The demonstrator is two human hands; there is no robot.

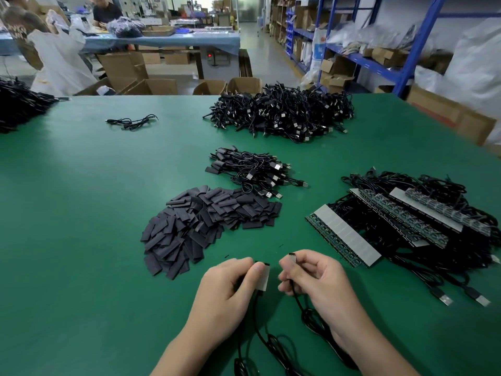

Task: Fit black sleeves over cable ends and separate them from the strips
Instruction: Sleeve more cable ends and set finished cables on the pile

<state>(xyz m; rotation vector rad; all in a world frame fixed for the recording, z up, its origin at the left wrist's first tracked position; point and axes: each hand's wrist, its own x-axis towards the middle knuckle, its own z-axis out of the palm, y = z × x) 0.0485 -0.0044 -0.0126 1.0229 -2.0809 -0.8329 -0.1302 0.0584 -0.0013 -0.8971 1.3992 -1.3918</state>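
Observation:
My left hand (230, 289) grips a short grey strip piece (263, 278) with a black cable hanging from it. A few centimetres to the right, my right hand (314, 278) pinches a single small board piece (292, 257) whose black cable (301, 308) runs down toward me. A gap separates the two pieces. A heap of flat black sleeves (206, 223) lies beyond my left hand. Long strips of boards with cables (344, 234) are stacked at the right.
A small bundle of sleeved cables (254, 169) lies behind the sleeves, and a large cable pile (284, 112) sits farther back. A lone cable (132, 122) and another pile (19, 104) are at the left. Cardboard boxes and blue shelving (401, 66) surround the green table (81, 213).

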